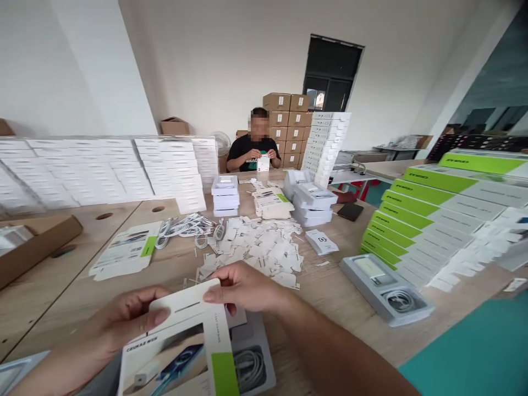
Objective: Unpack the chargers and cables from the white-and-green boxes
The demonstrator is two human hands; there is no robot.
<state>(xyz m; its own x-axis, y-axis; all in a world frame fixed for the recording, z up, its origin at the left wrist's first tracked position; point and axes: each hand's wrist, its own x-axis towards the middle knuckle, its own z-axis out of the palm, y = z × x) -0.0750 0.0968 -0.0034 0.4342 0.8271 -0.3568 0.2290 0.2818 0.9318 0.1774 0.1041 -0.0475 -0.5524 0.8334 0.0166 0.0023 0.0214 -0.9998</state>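
Observation:
A white and green printed carton is held tilted above the table's front edge, its picture side facing up. My left hand grips the carton's upper left edge, thumb on top. At its upper right corner, my right hand pinches the cardboard between thumb and fingers. Partly hidden beneath the carton is a white tray with a coiled white cable in it. Just beyond my hands lies a heap of small white paper pieces.
Flat cartons and bundled cables lie left. On the right are a filled tray and a tall stack of green-white boxes. White boxes line the left back. A person sits opposite, holding a small white box.

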